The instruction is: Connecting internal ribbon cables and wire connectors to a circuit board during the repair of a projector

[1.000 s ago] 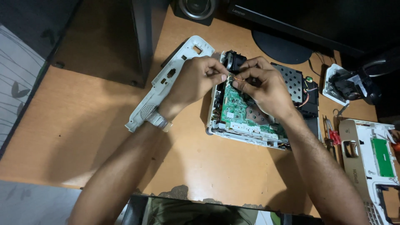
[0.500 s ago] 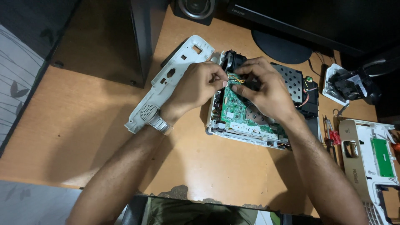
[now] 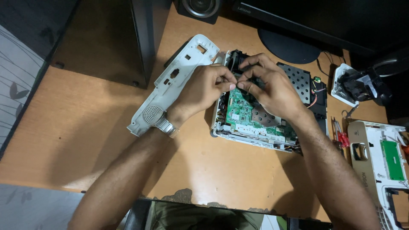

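Note:
An opened white device [image 3: 255, 138] lies on the wooden desk, its green circuit board [image 3: 238, 111] and a perforated metal plate [image 3: 298, 81] exposed. My left hand [image 3: 203, 88] and my right hand [image 3: 268, 85] meet over the board's far left corner, next to a black part [image 3: 235, 61]. Their fingertips pinch together on something small there; what it is stays hidden by the fingers. A metal watch [image 3: 165, 126] is on my left wrist.
A long white plastic cover [image 3: 174, 79] lies left of the device. At right sit a beige and white housing [image 3: 379, 162], red-handled screwdrivers [image 3: 341, 136] and a small black-and-white part [image 3: 358, 85]. A monitor stand [image 3: 289, 44], a speaker [image 3: 200, 7] and a dark box [image 3: 106, 38] stand behind.
Both hands have stayed over the board's far corner. The fingertips have drawn closer together and shifted slightly, with the right fingers now arched over the left thumb.

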